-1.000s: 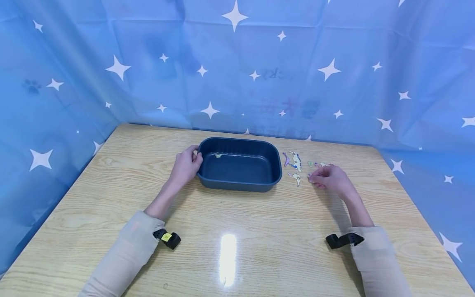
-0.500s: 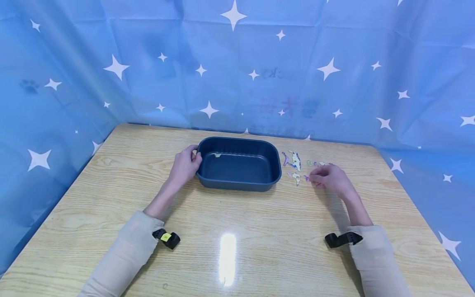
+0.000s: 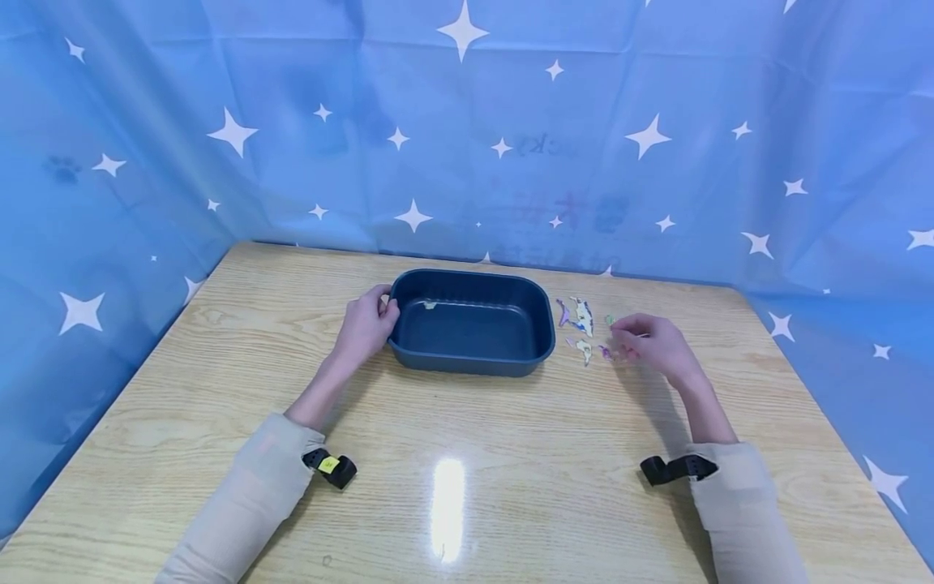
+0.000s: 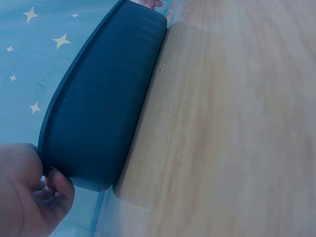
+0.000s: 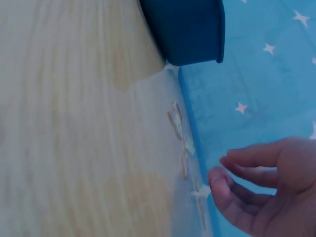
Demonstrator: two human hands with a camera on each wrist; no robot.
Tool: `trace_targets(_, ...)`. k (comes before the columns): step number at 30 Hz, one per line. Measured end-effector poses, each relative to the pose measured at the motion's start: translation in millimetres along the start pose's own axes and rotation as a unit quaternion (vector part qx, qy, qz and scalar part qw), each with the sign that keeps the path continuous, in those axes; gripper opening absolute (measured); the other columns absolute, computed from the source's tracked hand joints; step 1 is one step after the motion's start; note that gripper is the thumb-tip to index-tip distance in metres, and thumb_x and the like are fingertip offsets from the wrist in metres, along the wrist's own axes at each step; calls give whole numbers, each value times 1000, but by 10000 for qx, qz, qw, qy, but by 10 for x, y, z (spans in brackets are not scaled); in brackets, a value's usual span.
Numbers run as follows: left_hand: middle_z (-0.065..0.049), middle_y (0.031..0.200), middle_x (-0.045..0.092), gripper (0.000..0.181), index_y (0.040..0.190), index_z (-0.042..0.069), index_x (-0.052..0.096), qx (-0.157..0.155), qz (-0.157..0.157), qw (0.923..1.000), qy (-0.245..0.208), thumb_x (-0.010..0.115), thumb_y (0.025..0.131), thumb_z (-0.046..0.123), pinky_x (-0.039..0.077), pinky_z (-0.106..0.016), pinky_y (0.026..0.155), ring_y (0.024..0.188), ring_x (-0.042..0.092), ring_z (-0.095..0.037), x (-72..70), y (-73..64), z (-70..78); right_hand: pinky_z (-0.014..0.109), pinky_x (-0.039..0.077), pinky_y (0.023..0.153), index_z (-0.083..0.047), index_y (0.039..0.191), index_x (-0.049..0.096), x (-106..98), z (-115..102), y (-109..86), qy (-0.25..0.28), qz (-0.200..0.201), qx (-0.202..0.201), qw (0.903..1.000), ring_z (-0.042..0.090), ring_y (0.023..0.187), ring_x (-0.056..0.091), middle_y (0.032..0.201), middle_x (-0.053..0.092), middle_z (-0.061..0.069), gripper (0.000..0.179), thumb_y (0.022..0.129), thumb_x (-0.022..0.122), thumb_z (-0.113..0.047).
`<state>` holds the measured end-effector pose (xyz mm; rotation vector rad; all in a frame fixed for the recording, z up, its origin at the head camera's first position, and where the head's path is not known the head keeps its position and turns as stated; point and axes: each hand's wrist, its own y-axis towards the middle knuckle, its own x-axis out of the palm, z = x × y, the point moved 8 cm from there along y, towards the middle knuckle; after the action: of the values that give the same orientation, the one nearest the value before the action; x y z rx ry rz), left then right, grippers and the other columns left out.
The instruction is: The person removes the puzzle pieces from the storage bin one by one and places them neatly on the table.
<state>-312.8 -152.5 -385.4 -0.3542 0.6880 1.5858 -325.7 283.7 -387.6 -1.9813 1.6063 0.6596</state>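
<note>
My left hand (image 3: 366, 323) grips the left end of a dark blue rectangular bin (image 3: 470, 364), thumb at the rim, fingers curled against the outside wall (image 4: 94, 108). Inside the bin lies one small pale scrap (image 3: 429, 305). To its right, thin irregular scraps lie on the table: a large pale one with blue edges (image 3: 584, 316), a purple one (image 3: 564, 313), a pale one in front (image 3: 584, 350) and a small purple one (image 3: 606, 353). My right hand (image 3: 657, 345) hovers just above and beside these, near a green scrap (image 3: 610, 320). Its thumb and fingers are loosely bent, with nothing visible between them.
The light wood table (image 3: 350, 503) carries a bright light reflection near its front. A blue curtain with white stars (image 3: 467, 146) hangs behind the far edge. Each sleeve has a black wrist camera, left (image 3: 332, 468) and right (image 3: 674, 469).
The small purple scrap at my right fingertips now lies apart from them on the table. My right hand has lifted and shifted slightly toward the far edge. The left hand and bin stay put.
</note>
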Motion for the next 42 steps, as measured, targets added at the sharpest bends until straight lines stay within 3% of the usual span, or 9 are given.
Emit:
trace_targets(9,-2,66,46,39,135,-7,56,-41,-18,10000,11,49,102,11,40,-32,54,52,45,-17,5,1,3,37,56,78,6,129,59,42,-309,50,14,314,-504,9982,32,93,67,116,63,28,40,104,57,-25)
trace_targets(22,-2,67,46,39,136,-6,56,-89,-42,10000,8,48,102,12,39,-31,54,53,45,-17,9,3,0,28,55,76,-1,126,64,277,-830,217,342,403,-1162,9918,16,83,68,110,66,25,33,102,62,-25)
trace_targets(28,-2,66,46,38,135,-5,57,-66,-8,10000,-7,49,102,12,39,-31,53,52,46,-17,5,-1,-8,27,55,71,1,124,64,459,-1028,324,436,290,-1365,9893,31,88,69,106,68,21,33,101,64,-21)
trace_targets(34,-2,66,46,39,135,-6,57,-63,7,10000,-11,48,102,12,39,-31,53,52,46,-17,0,-3,-12,45,56,81,3,124,64,723,-1232,433,527,-19,-1558,9864,42,94,67,107,67,19,29,100,64,-15)
trace_targets(42,-2,66,45,39,136,-6,56,-65,-5,10000,-9,49,102,13,40,-32,54,52,45,-17,-4,-8,4,43,54,81,3,122,65,1035,-1487,549,385,-268,-1759,9833,37,94,67,107,69,17,26,100,64,-11)
